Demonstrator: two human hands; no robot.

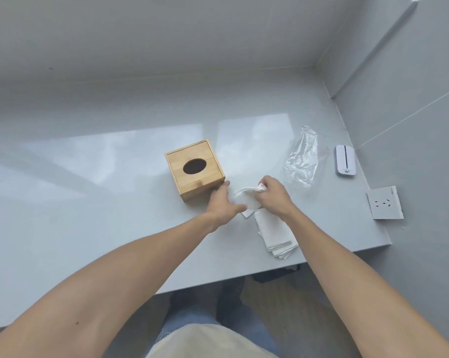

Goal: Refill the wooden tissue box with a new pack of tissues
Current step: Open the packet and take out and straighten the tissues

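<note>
A square wooden tissue box (195, 169) with a dark oval slot in its top stands on the grey table (89, 189). Just right of its near corner both hands meet over a stack of white tissues (272, 229) lying on the table. My left hand (224, 202) presses on the stack's far end and touches the box's corner. My right hand (272, 193) pinches the curled top tissue (244, 196) and lifts its edge. The far part of the stack is hidden under my hands.
An empty clear plastic wrapper (304, 156) lies right of the box. Further right sit a small white device (344, 160) and a white wall socket plate (385, 202) near the table's right edge. Walls close the back and right.
</note>
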